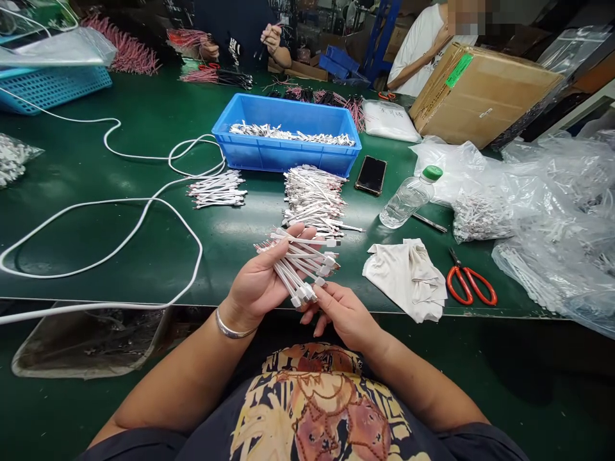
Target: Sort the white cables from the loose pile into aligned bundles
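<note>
A bunch of short white cables (pixel 298 264) with plugs on one end lies across the palm of my left hand (pixel 257 282), held there under the thumb. At the plug ends, my right hand (pixel 343 314) pinches one of the white plugs between thumb and forefinger; its other fingers curl below. Just beyond my hands, a thick pile of similar cables (pixel 314 195) lies on the green table (pixel 216 256). A smaller cable bundle (pixel 217 189) rests to its left. Behind them stands a blue bin (pixel 288 153) with more white pieces in it.
On the right are a phone (pixel 371 175), a water bottle (pixel 406 202), tweezers (pixel 429 222), a white cloth (pixel 408 275), red-handled scissors (pixel 468 282) and plastic bags of cables (pixel 552 237). A long white cord (pixel 144 211) loops on the left. Two people sit across, near a cardboard box (pixel 485 89).
</note>
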`<move>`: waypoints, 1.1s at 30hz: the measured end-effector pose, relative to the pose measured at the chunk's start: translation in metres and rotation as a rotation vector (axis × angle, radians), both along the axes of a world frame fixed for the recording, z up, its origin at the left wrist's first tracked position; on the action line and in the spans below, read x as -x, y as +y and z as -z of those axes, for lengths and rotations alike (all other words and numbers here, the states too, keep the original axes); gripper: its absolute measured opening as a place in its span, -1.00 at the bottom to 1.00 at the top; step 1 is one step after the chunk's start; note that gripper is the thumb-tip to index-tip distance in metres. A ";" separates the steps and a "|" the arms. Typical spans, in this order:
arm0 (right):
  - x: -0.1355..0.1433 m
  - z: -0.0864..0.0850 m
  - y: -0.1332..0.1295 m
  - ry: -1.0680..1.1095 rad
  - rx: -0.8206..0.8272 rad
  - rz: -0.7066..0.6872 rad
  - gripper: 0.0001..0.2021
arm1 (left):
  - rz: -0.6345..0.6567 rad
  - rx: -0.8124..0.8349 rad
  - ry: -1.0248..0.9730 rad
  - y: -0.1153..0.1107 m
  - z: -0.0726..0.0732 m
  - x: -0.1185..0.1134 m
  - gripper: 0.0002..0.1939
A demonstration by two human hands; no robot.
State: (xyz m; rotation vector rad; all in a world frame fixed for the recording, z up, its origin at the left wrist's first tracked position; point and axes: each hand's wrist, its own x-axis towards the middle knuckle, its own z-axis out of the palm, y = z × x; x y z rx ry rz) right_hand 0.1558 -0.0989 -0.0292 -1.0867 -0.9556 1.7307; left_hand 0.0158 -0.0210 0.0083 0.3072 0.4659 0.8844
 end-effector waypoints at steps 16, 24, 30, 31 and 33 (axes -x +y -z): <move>-0.005 -0.007 0.004 -0.013 -0.031 0.121 -0.73 | 0.062 -0.061 -0.035 -0.003 0.005 0.003 -0.69; -0.008 -0.001 0.009 0.000 -0.020 0.176 -0.72 | 0.039 -0.021 -0.005 0.000 0.008 0.001 -0.69; -0.009 -0.002 0.007 -0.025 0.061 0.042 -0.69 | -0.030 0.018 0.012 0.004 0.006 -0.001 -0.65; -0.010 -0.002 0.006 -0.033 0.055 0.036 -0.70 | -0.031 0.017 0.013 0.005 0.006 -0.001 -0.65; -0.011 -0.003 0.006 -0.043 0.040 0.054 -0.71 | -0.033 0.015 0.017 0.005 0.006 -0.001 -0.66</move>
